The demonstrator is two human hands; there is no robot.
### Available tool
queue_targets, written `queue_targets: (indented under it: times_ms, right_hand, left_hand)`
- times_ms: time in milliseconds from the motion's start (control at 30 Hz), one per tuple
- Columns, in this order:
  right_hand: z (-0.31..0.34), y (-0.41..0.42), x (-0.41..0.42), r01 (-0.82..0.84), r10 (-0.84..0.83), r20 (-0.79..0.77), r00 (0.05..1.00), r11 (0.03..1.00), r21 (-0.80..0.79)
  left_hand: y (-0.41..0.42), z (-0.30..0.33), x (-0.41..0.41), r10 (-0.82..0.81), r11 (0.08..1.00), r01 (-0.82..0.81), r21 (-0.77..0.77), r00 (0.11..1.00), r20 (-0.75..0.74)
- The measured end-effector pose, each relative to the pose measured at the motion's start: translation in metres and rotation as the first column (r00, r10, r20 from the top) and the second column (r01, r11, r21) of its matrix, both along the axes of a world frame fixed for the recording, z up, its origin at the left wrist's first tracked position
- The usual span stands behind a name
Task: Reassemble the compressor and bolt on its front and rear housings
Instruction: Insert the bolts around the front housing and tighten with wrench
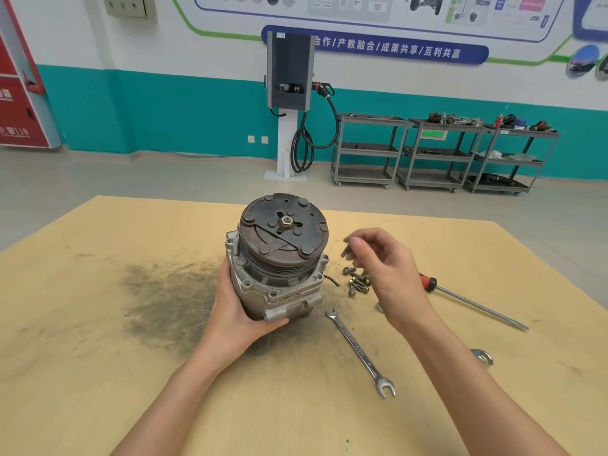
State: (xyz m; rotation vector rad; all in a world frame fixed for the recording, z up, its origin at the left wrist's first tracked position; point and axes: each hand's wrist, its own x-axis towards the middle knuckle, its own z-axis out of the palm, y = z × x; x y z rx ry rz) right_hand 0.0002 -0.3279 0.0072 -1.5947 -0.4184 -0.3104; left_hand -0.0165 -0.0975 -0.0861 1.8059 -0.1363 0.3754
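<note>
Wall banner, upper centre: blue strip, white Chinese characters. Red cabinet, upper left: "119" legible. Spanner, lower centre of table: stamped "STEEL", "12". Compressor, frame centre, upright on table, pulley face up. Left hand grips its lower body from left. Right hand, just right of compressor, clear of it, pinches bolt in fingertips. Loose bolts below right hand. Screwdriver at right.

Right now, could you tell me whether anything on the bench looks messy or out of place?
Yes: a dark, greasy-looking smear stains the tabletop left of the compressor.
</note>
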Motion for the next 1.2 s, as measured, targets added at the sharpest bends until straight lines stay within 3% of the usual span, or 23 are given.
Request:
queue_targets:
  times_ms: [233,567,733,1033,1200]
  right_hand:
    - [0.0,0.017,0.006,0.0,-0.005,-0.045,0.999,0.994,-0.112]
    - [0.0,0.008,0.01,0.116,-0.049,0.161,0.986,0.89,-0.442]
    - [-0.003,0.009,0.009,0.196,-0.067,0.272,0.96,0.854,-0.481]
    - [0.008,0.01,0.013,0.106,-0.037,0.152,0.988,0.874,-0.475]
    - [0.005,0.011,0.014,0.188,-0.068,0.241,0.968,0.834,-0.519]
  left_hand:
    - [0.001,0.0,0.001,-0.001,1.0,0.001,0.016,1.0,0.018]
    - [0.001,-0.002,0.004,0.017,1.0,-0.017,0.008,1.0,0.026]
    - [0.0,-0.001,0.004,0.027,1.0,-0.028,0.014,0.999,0.03]
    - [0.0,-0.001,0.003,0.022,0.999,-0.023,0.026,0.999,0.043]
    - [0.001,-0.003,0.004,0.012,1.0,-0.012,0.014,0.999,0.034]
